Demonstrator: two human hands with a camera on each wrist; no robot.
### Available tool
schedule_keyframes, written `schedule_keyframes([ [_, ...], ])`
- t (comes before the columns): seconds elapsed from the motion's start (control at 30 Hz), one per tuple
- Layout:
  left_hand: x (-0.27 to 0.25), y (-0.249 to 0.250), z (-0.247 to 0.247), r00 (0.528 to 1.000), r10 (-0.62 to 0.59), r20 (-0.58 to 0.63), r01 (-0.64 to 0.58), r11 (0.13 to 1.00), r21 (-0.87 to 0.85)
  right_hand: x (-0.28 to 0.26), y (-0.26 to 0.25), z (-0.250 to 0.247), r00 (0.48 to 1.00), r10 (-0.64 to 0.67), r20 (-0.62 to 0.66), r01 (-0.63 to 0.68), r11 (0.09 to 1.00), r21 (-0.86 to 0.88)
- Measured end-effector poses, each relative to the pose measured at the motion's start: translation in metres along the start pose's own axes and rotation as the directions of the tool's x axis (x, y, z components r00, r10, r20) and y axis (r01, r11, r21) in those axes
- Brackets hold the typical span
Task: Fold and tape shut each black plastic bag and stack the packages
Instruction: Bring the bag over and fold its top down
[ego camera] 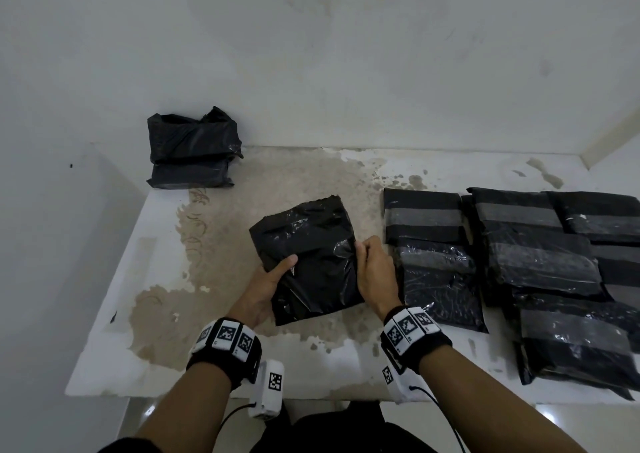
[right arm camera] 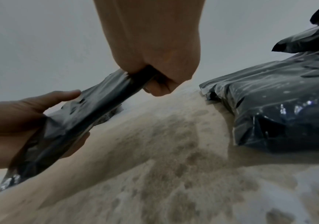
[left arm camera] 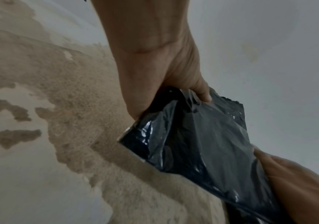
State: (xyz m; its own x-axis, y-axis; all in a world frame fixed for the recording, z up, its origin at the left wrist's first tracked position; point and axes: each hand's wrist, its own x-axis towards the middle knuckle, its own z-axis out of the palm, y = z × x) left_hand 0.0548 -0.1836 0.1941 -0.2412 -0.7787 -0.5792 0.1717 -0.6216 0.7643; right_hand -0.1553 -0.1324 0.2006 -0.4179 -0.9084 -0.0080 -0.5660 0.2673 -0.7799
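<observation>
Table (ego camera: 114, 314) white, brown-stained | walls grey | both hands' fingers gripping black bag (ego camera: 308, 255)

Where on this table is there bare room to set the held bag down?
Bare tabletop lies left of the held bag, running back to the two-package stack at the wall. The right side is crowded with overlapping black packages.

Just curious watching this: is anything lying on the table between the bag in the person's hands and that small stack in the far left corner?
Nothing visible does. The bag is held by both hands; the worn tabletop toward the stack shows only stains.
</observation>
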Motion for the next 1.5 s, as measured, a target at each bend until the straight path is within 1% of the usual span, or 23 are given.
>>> schedule_keyframes([
  [0.07,0.001,0.002,0.001,1.000,0.018,-0.024,-0.017,0.999,0.027,-0.003,0.000,0.002,1.000,0.016,0.009,-0.016,1.000,0.012],
  [0.1,0.001,0.004,0.001,0.999,0.036,-0.024,-0.035,0.998,0.044,-0.004,-0.001,0.003,0.999,0.020,0.034,-0.022,0.999,0.041],
  [0.2,0.002,0.007,-0.003,0.998,0.064,-0.021,-0.062,0.996,0.069,-0.005,-0.002,0.003,0.992,0.045,0.118,-0.072,0.969,0.236],
  [0.27,0.003,0.010,-0.005,0.997,0.076,-0.016,-0.075,0.993,0.091,-0.004,0.000,0.004,0.990,0.067,0.127,-0.105,0.942,0.320],
  [0.33,0.003,0.012,-0.005,0.997,0.075,-0.007,-0.074,0.991,0.108,-0.002,0.003,0.004,0.980,0.123,0.155,-0.177,0.898,0.404],
  [0.37,0.002,0.013,-0.004,0.997,0.071,-0.002,-0.070,0.991,0.112,-0.001,0.003,0.004,0.972,0.153,0.179,-0.220,0.866,0.450],
  [0.43,0.001,0.014,-0.004,0.998,0.069,0.001,-0.069,0.991,0.114,-0.001,0.000,0.004,0.941,0.211,0.263,-0.326,0.768,0.551],
  [0.5,0.001,0.014,-0.005,0.997,0.081,-0.002,-0.080,0.991,0.112,0.001,-0.001,0.006,0.889,0.255,0.380,-0.449,0.648,0.615],
  [0.57,0.001,0.014,-0.007,0.997,0.083,0.002,-0.083,0.990,0.110,0.002,-0.001,0.004,0.841,0.243,0.483,-0.530,0.542,0.652],
  [0.63,0.002,0.014,-0.007,0.997,0.080,0.013,-0.081,0.990,0.116,0.002,0.000,0.002,0.815,0.229,0.532,-0.567,0.501,0.654],
  [0.67,0.001,0.015,-0.006,0.997,0.079,0.020,-0.081,0.990,0.119,0.002,0.001,0.001,0.813,0.240,0.531,-0.572,0.507,0.645],
  [0.7,0.002,0.015,-0.006,0.997,0.077,0.028,-0.080,0.989,0.124,0.003,0.000,0.000,0.824,0.241,0.513,-0.554,0.533,0.640],
  [0.8,0.004,0.018,-0.005,0.996,0.085,0.030,-0.089,0.980,0.178,0.003,0.001,-0.002,0.861,0.235,0.452,-0.483,0.657,0.578],
  [0.9,0.005,0.018,-0.005,0.994,0.106,0.009,-0.106,0.972,0.208,0.002,0.005,-0.001,0.861,0.207,0.465,-0.459,0.709,0.536],
  [0.97,0.005,0.017,-0.005,0.993,0.119,-0.011,-0.114,0.970,0.216,0.001,0.009,-0.002,0.846,0.203,0.493,-0.474,0.709,0.522],
  [1.07,0.007,0.014,-0.005,0.987,0.159,-0.027,-0.148,0.960,0.236,-0.001,0.010,-0.004,0.806,0.193,0.559,-0.526,0.667,0.528],
  [1.13,0.007,0.012,-0.004,0.982,0.187,-0.029,-0.173,0.949,0.265,-0.001,0.010,-0.003,0.785,0.207,0.584,-0.546,0.677,0.494],
  [1.2,0.006,0.010,-0.002,0.982,0.186,-0.013,-0.175,0.943,0.285,-0.002,0.007,-0.003,0.788,0.227,0.573,-0.542,0.697,0.469],
  [1.23,0.005,0.010,-0.001,0.986,0.167,0.004,-0.161,0.943,0.293,-0.002,0.006,-0.004,0.793,0.234,0.563,-0.540,0.699,0.469],
  [1.3,0.006,0.010,-0.001,0.993,0.107,0.049,-0.117,0.948,0.295,-0.005,0.006,-0.004,0.803,0.211,0.558,-0.519,0.707,0.480],
  [1.37,0.007,0.011,-0.004,0.993,0.084,0.083,-0.105,0.949,0.298,-0.007,0.007,-0.005,0.812,0.162,0.561,-0.474,0.744,0.470],
  [1.43,0.007,0.013,-0.005,0.991,0.107,0.083,-0.127,0.945,0.302,-0.009,0.006,-0.006,0.803,0.135,0.580,-0.462,0.755,0.465],
  [1.5,0.007,0.012,-0.004,0.989,0.140,0.051,-0.149,0.946,0.287,-0.010,0.005,-0.005,0.787,0.159,0.597,-0.506,0.720,0.475],
])
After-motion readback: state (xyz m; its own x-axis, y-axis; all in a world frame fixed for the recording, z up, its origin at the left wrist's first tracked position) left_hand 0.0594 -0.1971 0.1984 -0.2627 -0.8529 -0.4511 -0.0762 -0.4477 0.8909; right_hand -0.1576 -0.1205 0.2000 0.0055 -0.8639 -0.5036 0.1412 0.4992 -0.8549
